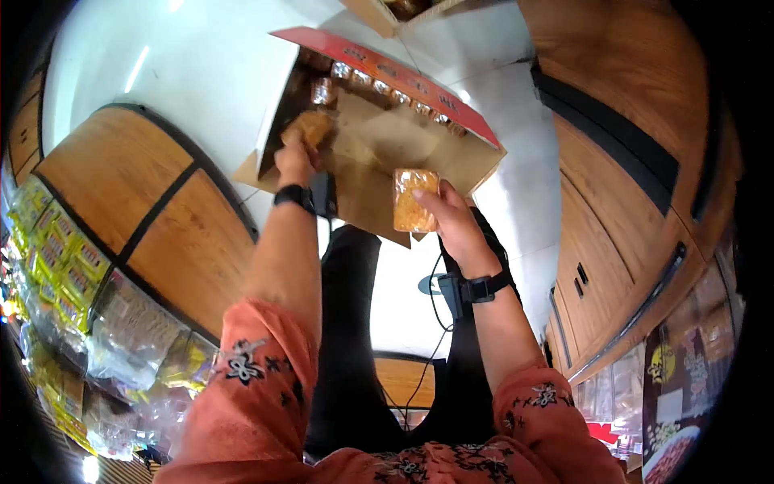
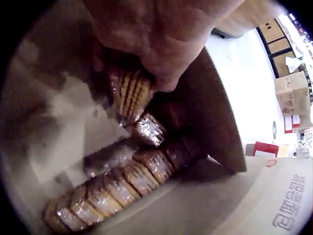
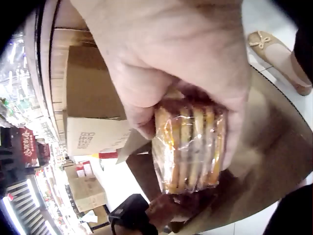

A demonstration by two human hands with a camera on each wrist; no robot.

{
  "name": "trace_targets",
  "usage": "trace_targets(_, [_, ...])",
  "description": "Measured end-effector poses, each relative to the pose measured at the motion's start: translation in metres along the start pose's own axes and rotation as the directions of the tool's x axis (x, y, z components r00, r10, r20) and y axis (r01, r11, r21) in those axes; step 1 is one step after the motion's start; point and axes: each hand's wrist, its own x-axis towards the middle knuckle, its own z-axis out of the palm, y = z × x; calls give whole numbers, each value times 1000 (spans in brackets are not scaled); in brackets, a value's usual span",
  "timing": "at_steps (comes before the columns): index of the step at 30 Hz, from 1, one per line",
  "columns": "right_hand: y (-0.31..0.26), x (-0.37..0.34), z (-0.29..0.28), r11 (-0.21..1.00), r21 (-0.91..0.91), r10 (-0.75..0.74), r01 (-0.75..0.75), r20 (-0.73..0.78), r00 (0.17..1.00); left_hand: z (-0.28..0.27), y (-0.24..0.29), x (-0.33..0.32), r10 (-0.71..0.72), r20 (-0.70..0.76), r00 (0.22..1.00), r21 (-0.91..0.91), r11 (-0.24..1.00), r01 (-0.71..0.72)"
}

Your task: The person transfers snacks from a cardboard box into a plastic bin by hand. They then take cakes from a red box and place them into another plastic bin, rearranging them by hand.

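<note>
My left hand [image 1: 295, 161] reaches into an open cardboard box [image 1: 375, 121] and grips a clear-wrapped pack of crackers [image 2: 132, 95] near one end wall. Below that pack in the left wrist view, one more wrapped pack [image 2: 149, 129] lies in the box. A row of similar packs [image 2: 105, 196] stands along the box's side wall. My right hand [image 1: 461, 230] holds another pack of crackers [image 1: 415, 200] above the box's near edge, thumb across its flat face. The right wrist view shows this pack's stacked layers edge-on through shiny film.
Wooden cabinets [image 1: 621, 210] stand to the right, with a wooden-sided counter [image 1: 121, 173] at left. Yellow packets [image 1: 60, 250] line the left side. Further cardboard boxes [image 3: 93, 93] stand on the floor. A cable [image 1: 443, 323] hangs between the person's legs.
</note>
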Motion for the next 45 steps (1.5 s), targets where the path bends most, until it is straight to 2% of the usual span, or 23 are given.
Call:
trace_targets(2, [-2,-26,5,998,31,47,-46,-32,998,-16,8,-55,-95,136,986,-27,995,100])
trace_targets(3, [-6,-40,7,999,6,42,-42,-2,999,-19,18,-92,-95,133,987,-24,995,99])
trace_targets(5, [-30,-78,27,1000,14,-19,18,72,997,-39,21,-140,-29,265,964,25,999,24])
trace_targets(7, [-70,-127,54,998,5,-64,64,143,988,-66,33,-189,13,507,862,122,989,-87])
trace_targets(12, [-159,-250,91,991,84,-120,108,162,979,-91,114,-360,41,569,821,157,975,-157])
trace_targets(16, [-231,-362,114,906,217,-402,364,170,900,-101,178,-468,110,715,690,99,961,-257])
trace_targets(17, [-246,-384,104,878,255,-460,406,212,862,-103,185,-483,153,783,602,41,954,-296])
trace_targets(18, [-265,-415,103,844,250,-522,474,183,833,-103,196,-494,192,841,506,-20,945,-326])
trace_targets(21, [-305,-493,82,719,249,-673,649,15,740,-87,228,-566,225,856,465,-2,901,-433])
trace_targets(23, [-315,-516,56,586,246,-764,772,-151,627,-77,237,-590,277,865,417,-38,867,-497])
trace_targets(25, [-318,-515,14,534,230,-723,813,-374,581,-65,249,-617,261,903,341,-40,842,-538])
trace_targets(26, [-314,-502,-12,450,237,-728,861,-460,508,-62,252,-630,247,918,310,-38,833,-551])
trace_targets(28, [-305,-483,-50,309,306,-659,901,-613,435,-57,251,-648,284,910,302,-66,817,-572])
trace_targets(31, [-296,-445,-99,381,336,-343,861,-814,469,-46,252,-664,301,913,277,-78,793,-604])
trace_targets(34, [-291,-425,-111,249,469,-327,847,-783,530,-46,251,-674,296,927,231,-89,771,-631])
trace_targets(35, [-285,-421,-116,256,424,-413,869,-765,495,-47,250,-679,300,923,240,-84,767,-636])
trace_targets(38, [-298,-411,-123,243,513,-131,823,-823,552,-49,248,-690,310,913,266,-67,755,-652])
trace_targets(40, [-287,-394,-159,624,94,-367,776,-842,397,-51,246,-691,321,904,282,-53,740,-671])
trace_targets(41, [-283,-389,-175,763,-419,-594,492,-755,278,-49,244,-693,324,900,290,-51,740,-670])
trace_targets(42, [-279,-378,-186,594,-802,-781,59,-559,278,-50,243,-696,327,896,301,-45,741,-670])
trace_targets(43, [-283,-365,-186,787,-470,-600,401,-736,315,-52,242,-698,325,893,313,-37,744,-667])
trace_targets(44, [-288,-352,-185,720,-51,-379,692,-865,330,-51,240,-698,319,895,312,-34,746,-665])
trace_targets(45, [-289,-353,-189,782,-189,-432,594,-852,297,-48,238,-700,318,896,309,-36,747,-664])
